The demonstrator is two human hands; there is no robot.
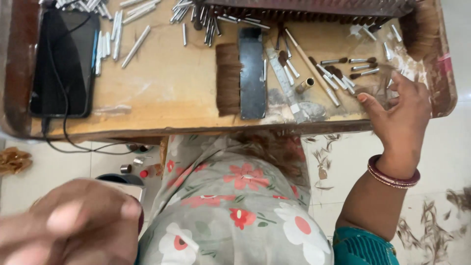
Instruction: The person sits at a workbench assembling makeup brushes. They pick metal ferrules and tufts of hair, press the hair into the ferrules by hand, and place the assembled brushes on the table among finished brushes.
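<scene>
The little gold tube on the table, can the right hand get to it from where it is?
Probably yes. The right hand hovers open at the table's near edge, and the gold tube lies a short way to its left. Only small finished brushes lie flat between them, so nothing tall blocks the way.

Left hand: close to the camera, strongly blurred, cut off by the lower and left edges; whether it holds anything cannot be told. Right hand: fingertips overlap loose hair, so contact with the small brushes is unclear. Table: far side cropped by the top edge, along with the metal tubes and a dark rack. Floor items under the table edge: too small to identify.
</scene>
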